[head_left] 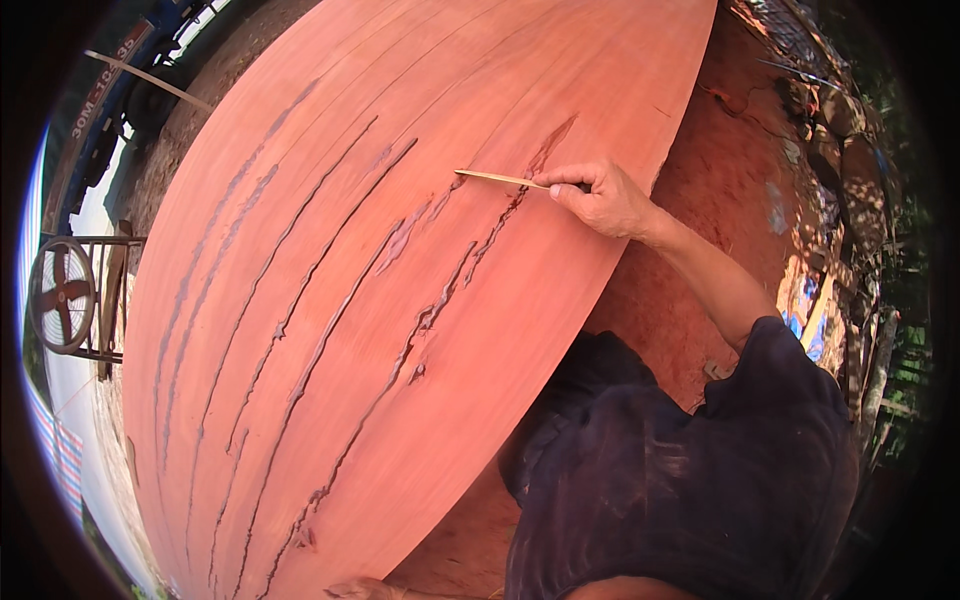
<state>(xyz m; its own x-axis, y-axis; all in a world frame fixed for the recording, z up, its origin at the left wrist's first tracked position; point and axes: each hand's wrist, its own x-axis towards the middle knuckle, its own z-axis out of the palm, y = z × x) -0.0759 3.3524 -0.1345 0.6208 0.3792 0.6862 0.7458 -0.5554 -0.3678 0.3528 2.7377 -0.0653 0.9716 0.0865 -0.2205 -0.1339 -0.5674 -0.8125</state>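
Observation:
My right hand is closed in a pinch around one end of a thin, pale wooden stick. The stick points left across a large reddish wooden slab. Its tip is at the upper end of a dark patch in the wood, though whether it touches is unclear. Long dark cracks run lengthwise through the slab, some looking filled with a brown paste-like material. At the lower edge, my left hand lies at the slab's near end; most of it is cut off, and its fingers are unclear.
Reddish dusty ground lies right of the slab. A round fan on a metal frame stands at the left. Part of a blue vehicle shows at upper left. Wood pieces and clutter line the right side.

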